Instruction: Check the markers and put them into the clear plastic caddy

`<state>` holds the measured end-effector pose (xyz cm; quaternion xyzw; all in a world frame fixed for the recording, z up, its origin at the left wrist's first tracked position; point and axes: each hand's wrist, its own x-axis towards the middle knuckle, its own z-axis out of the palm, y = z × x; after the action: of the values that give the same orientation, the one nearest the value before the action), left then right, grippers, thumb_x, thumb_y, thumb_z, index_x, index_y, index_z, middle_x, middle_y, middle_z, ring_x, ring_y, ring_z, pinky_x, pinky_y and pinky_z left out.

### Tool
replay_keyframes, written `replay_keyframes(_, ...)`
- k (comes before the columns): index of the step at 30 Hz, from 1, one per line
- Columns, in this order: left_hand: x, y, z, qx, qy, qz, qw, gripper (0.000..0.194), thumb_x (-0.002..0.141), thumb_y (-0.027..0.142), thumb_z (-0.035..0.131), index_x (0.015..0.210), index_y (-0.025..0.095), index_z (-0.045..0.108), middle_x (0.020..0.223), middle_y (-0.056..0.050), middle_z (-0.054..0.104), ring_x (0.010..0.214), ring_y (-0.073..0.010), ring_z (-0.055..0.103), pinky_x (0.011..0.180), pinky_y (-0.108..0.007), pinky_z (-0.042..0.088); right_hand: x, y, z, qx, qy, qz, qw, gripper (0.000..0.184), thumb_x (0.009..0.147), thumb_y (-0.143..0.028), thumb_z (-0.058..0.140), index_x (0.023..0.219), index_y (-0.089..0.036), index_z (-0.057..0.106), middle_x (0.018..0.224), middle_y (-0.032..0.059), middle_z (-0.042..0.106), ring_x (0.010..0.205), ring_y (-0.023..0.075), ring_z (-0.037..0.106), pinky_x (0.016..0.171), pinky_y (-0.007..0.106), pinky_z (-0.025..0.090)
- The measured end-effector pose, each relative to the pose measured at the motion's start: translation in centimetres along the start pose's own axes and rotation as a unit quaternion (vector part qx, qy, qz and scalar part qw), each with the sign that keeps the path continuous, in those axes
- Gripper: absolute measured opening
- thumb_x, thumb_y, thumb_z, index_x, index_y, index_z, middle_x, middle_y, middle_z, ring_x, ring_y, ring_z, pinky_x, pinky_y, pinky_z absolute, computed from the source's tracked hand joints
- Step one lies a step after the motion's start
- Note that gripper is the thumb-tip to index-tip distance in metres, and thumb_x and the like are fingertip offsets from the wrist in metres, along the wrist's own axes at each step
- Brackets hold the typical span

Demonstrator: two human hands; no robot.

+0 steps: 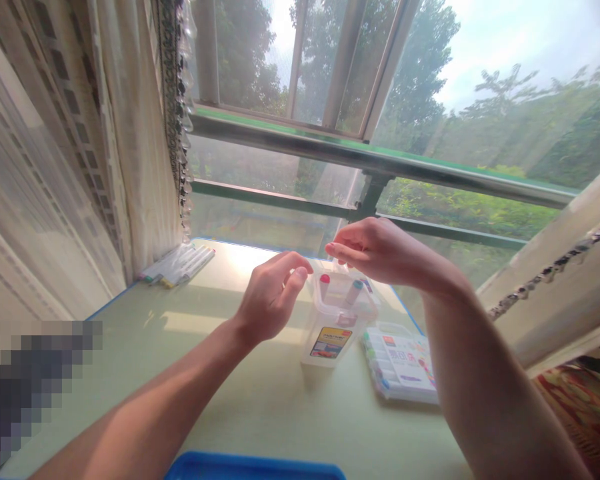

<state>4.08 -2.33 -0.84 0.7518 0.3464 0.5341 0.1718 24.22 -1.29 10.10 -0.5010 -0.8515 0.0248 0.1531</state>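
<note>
A clear plastic marker box (313, 323) with a yellow and dark label stands upright on the table. Inside it are a red-capped marker (325, 283) and a teal-capped marker (355, 291). My left hand (273, 293) is at the box's upper left corner, thumb and fingers curled together; whether it grips the rim is unclear. Over the far right side of the box hovers my right hand (367, 247), its thumb and fingers drawn together. Anything in those fingers is too clear or hidden to name.
A flat white marker case (405, 370) lies to the right, partly behind my right forearm. Several white markers (183, 265) lie at the far left by the curtain (145, 167). A blue tray (255, 460) is at the table's near edge; a window with a rail (300, 150) rises behind.
</note>
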Motion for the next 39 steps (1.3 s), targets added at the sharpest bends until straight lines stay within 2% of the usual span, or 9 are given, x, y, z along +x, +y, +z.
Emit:
replay_keyframes(7,0.0,0.0,0.0,0.001,-0.003,-0.003,1.000,0.032,0.101,0.034,0.043,0.086,0.018,0.067,0.081,-0.003,0.068,0.064,-0.0144,0.055,0.060,-0.027,0.042,0.1,0.0,0.0,-0.004,0.006,-0.001,1.000,0.038,0.095,-0.043,0.056,0.071,-0.017,0.070,0.062,0.0005,0.064,0.056,0.0120,0.048,0.055,0.029,0.029)
replay_keyframes(11,0.0,-0.1,0.0,0.006,-0.003,0.001,1.000,0.033,0.101,0.034,0.044,0.086,0.018,0.068,0.079,-0.002,0.067,0.063,-0.0145,0.055,0.060,-0.027,0.042,0.1,-0.1,0.1,-0.020,0.031,-0.009,0.999,0.038,0.095,-0.043,0.056,0.069,-0.017,0.068,0.062,0.0002,0.064,0.056,0.0118,0.047,0.056,0.029,0.029)
replay_keyframes(16,0.0,-0.1,0.0,0.010,-0.003,0.004,1.000,0.032,0.101,0.034,0.044,0.086,0.018,0.068,0.078,-0.002,0.066,0.062,-0.0140,0.054,0.061,-0.027,0.042,0.2,-0.1,0.2,-0.031,0.086,-0.038,0.995,0.044,0.095,-0.042,0.058,0.058,-0.019,0.051,0.053,-0.0032,0.050,0.054,0.0099,0.039,0.055,0.029,0.026)
replay_keyframes(19,0.0,-0.1,0.1,0.007,-0.003,0.005,1.000,0.031,0.101,0.033,0.044,0.086,0.018,0.068,0.076,-0.001,0.065,0.061,-0.0134,0.053,0.061,-0.027,0.041,0.1,-0.2,0.4,-0.018,0.117,-0.049,0.992,0.046,0.095,-0.041,0.059,0.056,-0.019,0.047,0.052,-0.0046,0.043,0.053,0.0092,0.035,0.056,0.029,0.024)
replay_keyframes(22,0.0,-0.1,0.1,0.004,-0.004,0.005,1.000,0.031,0.101,0.032,0.045,0.086,0.018,0.068,0.076,0.000,0.065,0.060,-0.0126,0.052,0.061,-0.027,0.041,0.1,-0.4,0.4,-0.010,0.142,-0.047,0.989,0.045,0.094,-0.041,0.059,0.057,-0.019,0.051,0.052,-0.0042,0.043,0.054,0.0096,0.035,0.056,0.029,0.025)
replay_keyframes(26,0.0,-0.2,0.1,0.006,-0.004,0.006,1.000,0.029,0.100,0.032,0.047,0.085,0.018,0.068,0.076,0.000,0.065,0.060,-0.0123,0.053,0.061,-0.026,0.041,0.0,-0.8,0.1,0.019,0.187,-0.028,0.982,0.039,0.095,-0.040,0.058,0.063,-0.018,0.061,0.056,0.0001,0.055,0.056,0.0120,0.046,0.058,0.029,0.031)
replay_keyframes(30,0.0,-0.2,0.1,0.013,0.004,0.012,1.000,0.026,0.099,0.029,0.049,0.085,0.017,0.068,0.077,0.000,0.067,0.061,-0.0120,0.055,0.062,-0.025,0.042,-0.3,-1.5,-0.2,0.061,0.277,-0.030,0.958,0.038,0.097,-0.039,0.059,0.065,-0.019,0.063,0.059,0.0027,0.062,0.056,0.0138,0.054,0.059,0.030,0.037)
replay_keyframes(35,0.3,-0.4,0.1,0.023,0.030,0.024,0.999,0.019,0.095,0.023,0.052,0.084,0.018,0.067,0.077,0.001,0.068,0.061,-0.0111,0.056,0.059,-0.023,0.043,-0.8,-3.2,0.6,0.131,0.433,-0.082,0.888,0.038,0.096,-0.038,0.062,0.062,-0.020,0.060,0.053,-0.0018,0.057,0.049,0.0118,0.051,0.053,0.027,0.038)
replay_keyframes(39,0.4,-0.6,-0.2,0.046,0.060,0.008,0.997,0.016,0.092,0.021,0.055,0.082,0.018,0.066,0.074,0.001,0.067,0.058,-0.0107,0.055,0.058,-0.023,0.043,-1.7,-5.4,1.6,0.149,0.447,-0.108,0.875,0.033,0.096,-0.031,0.064,0.065,-0.019,0.061,0.054,-0.0038,0.057,0.050,0.0099,0.051,0.052,0.024,0.038)
